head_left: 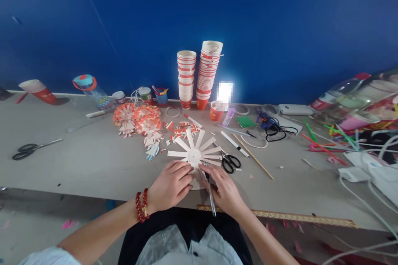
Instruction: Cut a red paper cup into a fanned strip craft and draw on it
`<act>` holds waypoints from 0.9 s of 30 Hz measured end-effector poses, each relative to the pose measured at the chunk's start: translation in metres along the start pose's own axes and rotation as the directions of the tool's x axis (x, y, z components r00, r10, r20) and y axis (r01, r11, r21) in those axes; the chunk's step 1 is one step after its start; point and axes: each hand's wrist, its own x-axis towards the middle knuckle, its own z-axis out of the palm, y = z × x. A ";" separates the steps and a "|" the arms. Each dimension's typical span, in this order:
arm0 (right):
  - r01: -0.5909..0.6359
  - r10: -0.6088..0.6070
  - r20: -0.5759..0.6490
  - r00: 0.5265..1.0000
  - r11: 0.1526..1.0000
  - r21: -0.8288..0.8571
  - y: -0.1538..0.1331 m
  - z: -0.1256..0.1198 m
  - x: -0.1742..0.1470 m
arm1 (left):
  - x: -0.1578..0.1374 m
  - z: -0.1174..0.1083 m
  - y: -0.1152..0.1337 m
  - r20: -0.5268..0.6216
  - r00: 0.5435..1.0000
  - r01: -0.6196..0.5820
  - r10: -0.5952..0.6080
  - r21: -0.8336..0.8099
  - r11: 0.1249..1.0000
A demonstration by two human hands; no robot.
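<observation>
A cut paper cup (194, 155) lies spread flat on the table, its white strips fanning out around a round base. My left hand (174, 184) is closed, its bent fingertips pressing on the near strips. A pale paper piece (197, 183) shows partly between my hands. My right hand (223, 187) is closed around a slim pen (211, 198) with a dark grip and clear barrel. The pen's upper end is beside the near strips; its exact tip is hard to make out. Black-handled scissors (230, 163) lie just right of the strips, partly under them.
Two tall stacks of paper cups (186, 78) stand by the blue wall. Orange-and-white paper figures (137, 118) lie left of centre. Another pair of scissors (29, 149) is farther left. A wooden stick (253, 156), plastic bottles (336, 91) and white cables (367, 198) are on the right.
</observation>
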 end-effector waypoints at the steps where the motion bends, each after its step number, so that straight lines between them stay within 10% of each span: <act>1: -0.002 0.002 -0.003 1.000 1.000 0.009 0.000 -0.001 0.000 | 0.002 0.005 -0.001 0.012 1.000 0.008 -0.008 0.001 1.000; 14: -0.135 0.157 -0.354 0.922 0.987 0.085 0.005 -0.024 -0.019 | 0.009 0.018 -0.006 0.042 0.996 0.085 -0.083 -0.056 0.995; 27: -0.204 0.148 -0.262 0.954 0.958 -0.203 0.052 -0.079 -0.007 | 0.013 0.013 -0.015 0.070 0.997 -0.019 0.021 -0.032 0.999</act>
